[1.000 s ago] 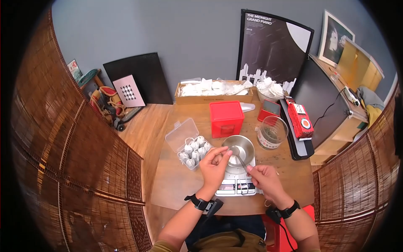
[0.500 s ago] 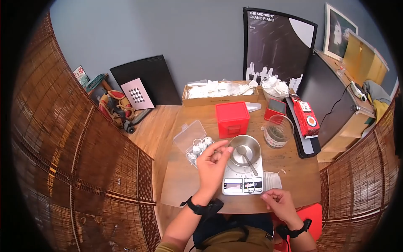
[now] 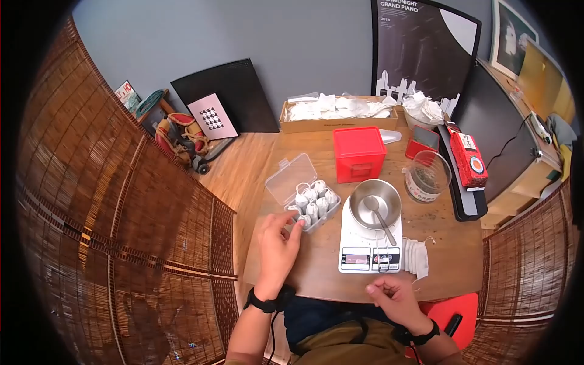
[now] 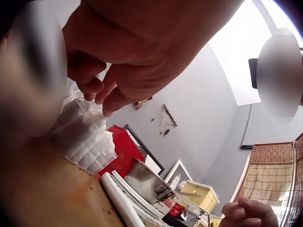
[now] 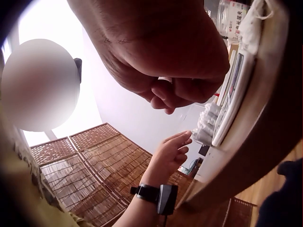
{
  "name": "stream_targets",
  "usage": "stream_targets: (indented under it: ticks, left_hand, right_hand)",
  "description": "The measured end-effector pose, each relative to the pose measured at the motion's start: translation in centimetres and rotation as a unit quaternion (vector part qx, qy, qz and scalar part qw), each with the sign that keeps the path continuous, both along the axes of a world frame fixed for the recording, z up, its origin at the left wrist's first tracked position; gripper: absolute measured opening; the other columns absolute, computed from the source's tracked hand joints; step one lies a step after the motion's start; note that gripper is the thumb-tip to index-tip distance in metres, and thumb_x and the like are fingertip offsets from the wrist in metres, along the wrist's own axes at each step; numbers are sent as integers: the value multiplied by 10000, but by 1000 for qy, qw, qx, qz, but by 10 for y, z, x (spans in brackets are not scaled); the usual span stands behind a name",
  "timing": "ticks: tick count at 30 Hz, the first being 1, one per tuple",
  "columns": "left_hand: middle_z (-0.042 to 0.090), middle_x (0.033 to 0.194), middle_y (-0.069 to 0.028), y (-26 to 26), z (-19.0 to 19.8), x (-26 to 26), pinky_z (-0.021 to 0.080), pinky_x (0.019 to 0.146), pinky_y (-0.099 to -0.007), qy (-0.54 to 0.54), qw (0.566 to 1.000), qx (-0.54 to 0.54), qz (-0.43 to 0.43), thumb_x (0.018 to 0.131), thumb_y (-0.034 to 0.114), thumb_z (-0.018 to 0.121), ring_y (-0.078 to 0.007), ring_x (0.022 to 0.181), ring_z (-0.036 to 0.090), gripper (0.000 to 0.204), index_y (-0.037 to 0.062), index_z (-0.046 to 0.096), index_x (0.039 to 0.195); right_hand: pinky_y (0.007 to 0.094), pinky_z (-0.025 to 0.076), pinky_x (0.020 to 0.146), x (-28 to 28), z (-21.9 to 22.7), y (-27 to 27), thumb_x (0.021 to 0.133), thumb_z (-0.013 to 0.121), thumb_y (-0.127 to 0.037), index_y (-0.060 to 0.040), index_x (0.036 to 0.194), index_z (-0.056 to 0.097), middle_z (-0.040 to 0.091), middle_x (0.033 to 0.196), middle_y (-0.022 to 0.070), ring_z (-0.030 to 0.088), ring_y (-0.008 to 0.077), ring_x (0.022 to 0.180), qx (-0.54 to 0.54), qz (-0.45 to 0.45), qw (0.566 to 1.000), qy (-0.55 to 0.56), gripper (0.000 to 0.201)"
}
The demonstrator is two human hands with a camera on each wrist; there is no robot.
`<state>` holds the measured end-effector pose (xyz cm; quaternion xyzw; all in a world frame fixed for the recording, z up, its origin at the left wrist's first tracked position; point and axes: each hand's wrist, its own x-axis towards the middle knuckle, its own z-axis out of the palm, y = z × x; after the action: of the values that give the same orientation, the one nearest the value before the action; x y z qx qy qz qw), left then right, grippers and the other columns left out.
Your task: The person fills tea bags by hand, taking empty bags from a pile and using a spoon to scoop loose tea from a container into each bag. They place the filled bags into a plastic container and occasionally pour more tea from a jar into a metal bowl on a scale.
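Observation:
In the head view my left hand (image 3: 275,249) is at the near side of a clear plastic box (image 3: 292,179), its curved fingertips beside the white tied bags (image 3: 312,211); whether they touch is unclear. Nothing shows between its fingers. A steel bowl (image 3: 362,204) stands on a white scale (image 3: 347,240), with a spoon (image 3: 382,222) resting in it, handle over the rim. At the table's front edge my right hand (image 3: 395,299) hangs loosely curled and empty. Flat white pouches (image 3: 417,258) lie right of the scale.
A red box (image 3: 359,152) stands behind the bowl, a glass container (image 3: 426,182) to its right. Farther back are a cardboard tray (image 3: 340,122) of white pouches and a small red tin (image 3: 421,143). A red packet (image 3: 469,161) lies at the right.
My right hand has let go of the spoon, which now rests in the bowl, and drawn back to the table edge. My left hand has moved from the bowl left to the clear box.

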<state>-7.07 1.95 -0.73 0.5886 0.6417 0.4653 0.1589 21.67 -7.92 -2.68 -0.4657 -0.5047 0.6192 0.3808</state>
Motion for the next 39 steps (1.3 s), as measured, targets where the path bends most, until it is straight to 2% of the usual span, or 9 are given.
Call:
stream_targets:
  ticks: [5,9,13,15,16,18,26,31,39]
  left_hand:
    - [677,951,-97,8,-17,0,472,606,-296,34,998,42,-27,976,21,773,-151,670,593,128,-20,778,1097]
    - [686,999,-90,-9,8,17,461,595,-270,-18,994,110,2,982,-4,765,-128,689,584,94,-13,762,1076]
    - [679,1150,-91,-52,20,39,530,667,-207,-130,984,42,-117,1007,-32,743,-95,870,651,60,-26,719,1062]
    - [678,1176,-115,-72,20,53,604,700,-204,-196,958,-39,-206,1004,-69,732,-104,913,696,72,-55,710,1072]
    - [678,1176,-115,-80,19,62,604,700,-204,-206,954,-49,-212,1004,-69,732,-104,913,696,72,-55,710,1072]
    - [684,1155,-135,-92,15,79,652,679,-223,-292,916,-102,-256,994,-83,732,-114,892,711,89,-70,704,1078]
    - [684,1148,-146,-99,-7,114,694,693,-265,-197,904,-100,-367,990,-88,735,-149,895,753,117,-91,708,1105]
    - [672,1164,-154,-96,-12,142,705,718,-278,-239,890,-114,-371,994,-100,720,-168,930,758,117,-100,703,1109]
    - [656,1165,-133,-91,-28,163,673,673,-256,-203,898,-114,-374,1004,-89,713,-141,905,742,115,-81,702,1118]
  right_hand:
    - [194,396,574,-8,-11,-13,1077,741,-120,17,1049,752,624,778,-75,525,-18,663,-16,11,1000,18,140]
    - [197,340,550,-9,-15,-16,1067,747,-100,14,1045,753,602,762,-89,473,-26,652,25,5,1000,3,116]
    - [192,336,557,-13,-1,-14,1038,764,-54,4,1078,753,632,838,-56,482,-15,647,66,-42,997,-10,71]
    - [198,363,541,-15,-6,-12,992,790,0,-4,1116,749,662,951,5,512,10,637,211,-122,970,-9,130]
    - [198,363,541,-14,0,-12,992,790,0,-4,1116,749,662,951,5,512,10,637,202,-128,971,-20,130]
    - [209,398,521,-8,12,-9,952,807,39,-5,1149,744,668,1028,63,548,40,628,313,-151,935,-66,212]
    - [236,475,537,32,4,-27,944,801,58,14,1165,744,715,1048,100,620,83,663,310,-125,927,-169,233]
    - [288,537,587,48,1,-29,950,779,66,16,1118,720,707,1006,124,674,177,732,339,-153,907,-196,185]
    - [302,568,658,69,-8,-30,997,730,48,23,1116,687,691,1030,144,686,209,779,306,-162,913,-216,129]
